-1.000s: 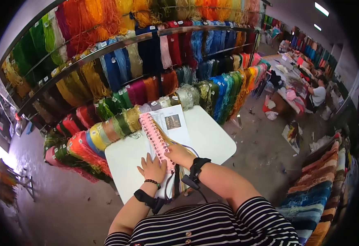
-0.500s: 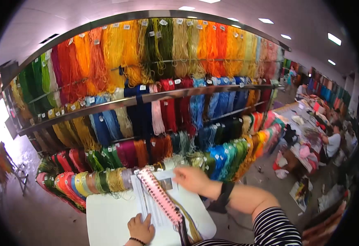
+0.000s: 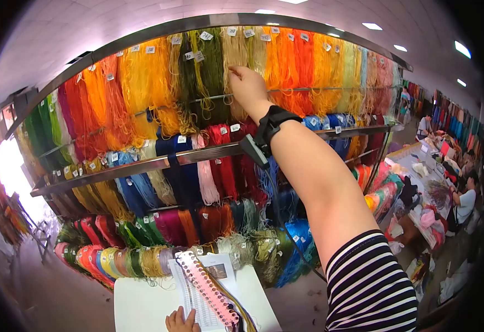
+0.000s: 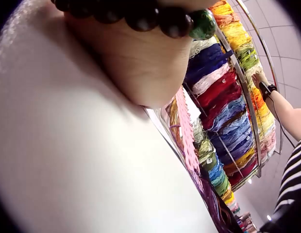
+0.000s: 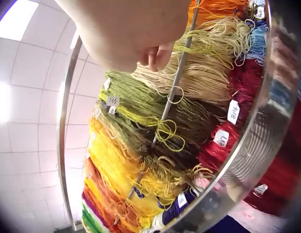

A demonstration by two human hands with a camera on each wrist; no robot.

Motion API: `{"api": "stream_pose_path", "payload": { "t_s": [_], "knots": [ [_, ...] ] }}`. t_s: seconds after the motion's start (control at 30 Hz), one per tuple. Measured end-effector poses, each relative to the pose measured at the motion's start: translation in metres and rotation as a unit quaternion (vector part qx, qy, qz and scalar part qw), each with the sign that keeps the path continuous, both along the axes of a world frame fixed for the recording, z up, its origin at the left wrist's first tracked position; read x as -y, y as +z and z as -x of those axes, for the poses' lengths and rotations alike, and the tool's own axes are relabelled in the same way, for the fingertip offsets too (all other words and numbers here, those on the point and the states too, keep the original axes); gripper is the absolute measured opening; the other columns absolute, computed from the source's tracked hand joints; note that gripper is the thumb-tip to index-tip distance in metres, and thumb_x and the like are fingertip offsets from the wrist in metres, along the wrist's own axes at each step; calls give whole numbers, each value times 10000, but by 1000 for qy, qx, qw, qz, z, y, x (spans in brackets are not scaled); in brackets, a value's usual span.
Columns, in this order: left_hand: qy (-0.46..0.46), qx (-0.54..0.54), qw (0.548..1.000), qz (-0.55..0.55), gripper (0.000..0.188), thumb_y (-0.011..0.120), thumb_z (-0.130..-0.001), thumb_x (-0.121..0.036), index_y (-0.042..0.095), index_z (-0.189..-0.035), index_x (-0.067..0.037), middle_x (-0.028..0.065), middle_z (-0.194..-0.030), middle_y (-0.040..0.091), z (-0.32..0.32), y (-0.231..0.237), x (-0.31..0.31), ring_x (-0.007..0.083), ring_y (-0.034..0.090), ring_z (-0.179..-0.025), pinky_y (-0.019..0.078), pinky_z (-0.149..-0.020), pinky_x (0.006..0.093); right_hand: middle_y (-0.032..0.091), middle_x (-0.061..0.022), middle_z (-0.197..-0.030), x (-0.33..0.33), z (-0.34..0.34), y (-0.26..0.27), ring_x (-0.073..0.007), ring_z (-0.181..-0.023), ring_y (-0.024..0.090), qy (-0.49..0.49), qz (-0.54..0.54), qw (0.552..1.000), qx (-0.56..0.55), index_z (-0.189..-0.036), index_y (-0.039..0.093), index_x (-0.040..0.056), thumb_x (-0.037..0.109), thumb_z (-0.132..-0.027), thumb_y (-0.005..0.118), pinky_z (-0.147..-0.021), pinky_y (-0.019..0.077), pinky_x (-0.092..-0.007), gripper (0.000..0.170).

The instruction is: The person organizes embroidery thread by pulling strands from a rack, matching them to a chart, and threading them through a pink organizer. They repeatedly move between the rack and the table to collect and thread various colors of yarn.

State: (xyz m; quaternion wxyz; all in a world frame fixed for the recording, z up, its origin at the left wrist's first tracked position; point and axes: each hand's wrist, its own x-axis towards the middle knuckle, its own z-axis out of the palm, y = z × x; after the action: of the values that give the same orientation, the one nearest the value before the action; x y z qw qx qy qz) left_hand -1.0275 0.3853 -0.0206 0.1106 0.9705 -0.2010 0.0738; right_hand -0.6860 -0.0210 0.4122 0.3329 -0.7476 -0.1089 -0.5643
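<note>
My right hand (image 3: 247,88) is raised to the top rail of the rack, its fingertips right at a beige thread skein (image 3: 233,51). In the right wrist view its fingers curl in under the palm, close over the beige strands; I cannot tell whether they pinch any. Down low, my left hand (image 3: 182,322) rests with its fingers extended at the lower edge of a printed sheet (image 3: 195,296) on the white table (image 3: 134,301). A pink strip with holes along both edges (image 3: 211,293) lies slantwise on the papers, with colored threads (image 3: 228,296) running along it.
Metal rails (image 3: 209,153) curve across the rack, which holds several rows of tagged thread skeins (image 3: 148,72). More skeins (image 3: 137,261) line the table's far edge. A cable (image 3: 278,205) hangs from my right wrist. People sit at a cluttered table (image 3: 408,160) at the right.
My right hand has left the pink strip and risen to the beige skein on the top row. My left hand has moved off the strip onto the sheet's lower edge. The view has tilted up.
</note>
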Motion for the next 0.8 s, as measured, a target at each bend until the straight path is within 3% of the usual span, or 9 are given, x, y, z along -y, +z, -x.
{"api": "stream_pose_path", "payload": {
  "t_s": [0.1, 0.2, 0.3, 0.37, 0.43, 0.6, 0.7, 0.8],
  "knots": [
    [6, 5, 1000, -5, 549, 564, -855, -226, 489, -1390, -130, 272, -1399, 431, 0, -1, -1, 463, 413, -1221, 304, -1056, 569, 686, -194, -1006, -11, -8, 9, -359, -947, 654, -18, 4, 1000, -8, -1043, 722, 86, 226, -876, 591, -848, 514, -421, 255],
    [1, 12, 1000, 8, 547, 563, -858, -236, 489, -1389, -130, 268, -1402, 430, 2, 3, -1, 460, 410, -1225, 302, -1057, 571, 685, -189, -1052, -24, -7, 8, -344, -996, 645, -7, -23, 1000, -12, -1105, 675, 34, 202, -869, 620, -849, 506, -390, 295],
    [14, 8, 1000, 18, 537, 562, -860, -245, 498, -1382, -131, 260, -1406, 429, 1, 0, -2, 456, 406, -1232, 300, -1059, 574, 665, -185, -1075, -52, -9, 0, -357, -1026, 617, -38, 94, 986, 130, -1136, 648, 49, 180, -839, 645, -873, 493, -416, 325],
    [20, 8, 1000, 18, 530, 559, -861, -247, 505, -1376, -133, 253, -1408, 431, 0, -2, -3, 453, 405, -1235, 297, -1063, 575, 631, -173, -1104, -77, -5, -2, -366, -1051, 581, 21, 175, 976, 130, -1155, 624, 65, 139, -822, 633, -927, 465, -448, 341],
    [26, 5, 999, 20, 525, 558, -860, -247, 510, -1371, -133, 247, -1410, 432, 2, -3, -1, 450, 404, -1239, 293, -1068, 576, 635, -181, -1134, -99, -13, -3, -364, -1083, 577, 69, 177, 974, 123, -1162, 624, 40, 134, -833, 623, -945, 462, -443, 343],
    [29, -1, 999, 28, 528, 561, -854, -252, 516, -1366, -133, 239, -1412, 436, -3, 0, -2, 442, 404, -1249, 284, -1078, 580, 661, -231, -1064, -125, -37, 4, -391, -1012, 623, 151, 95, 984, 24, -1129, 616, -1, 103, -854, 551, -904, 489, -440, 302],
    [35, -8, 999, 32, 533, 563, -851, -258, 515, -1367, -136, 238, -1415, 435, -2, 0, -4, 440, 404, -1254, 282, -1078, 587, 664, -243, -1015, -112, -57, 10, -414, -975, 628, 49, 5, 998, -50, -1078, 613, 13, 103, -857, 529, -854, 504, -452, 253],
    [39, -13, 999, 35, 533, 563, -851, -264, 515, -1368, -141, 235, -1418, 434, -3, -3, -6, 438, 403, -1261, 281, -1078, 592, 670, -226, -968, -87, -78, 7, -419, -927, 634, 16, -68, 998, -8, -1053, 605, 26, 98, -853, 551, -816, 509, -450, 219]
  ]
}}
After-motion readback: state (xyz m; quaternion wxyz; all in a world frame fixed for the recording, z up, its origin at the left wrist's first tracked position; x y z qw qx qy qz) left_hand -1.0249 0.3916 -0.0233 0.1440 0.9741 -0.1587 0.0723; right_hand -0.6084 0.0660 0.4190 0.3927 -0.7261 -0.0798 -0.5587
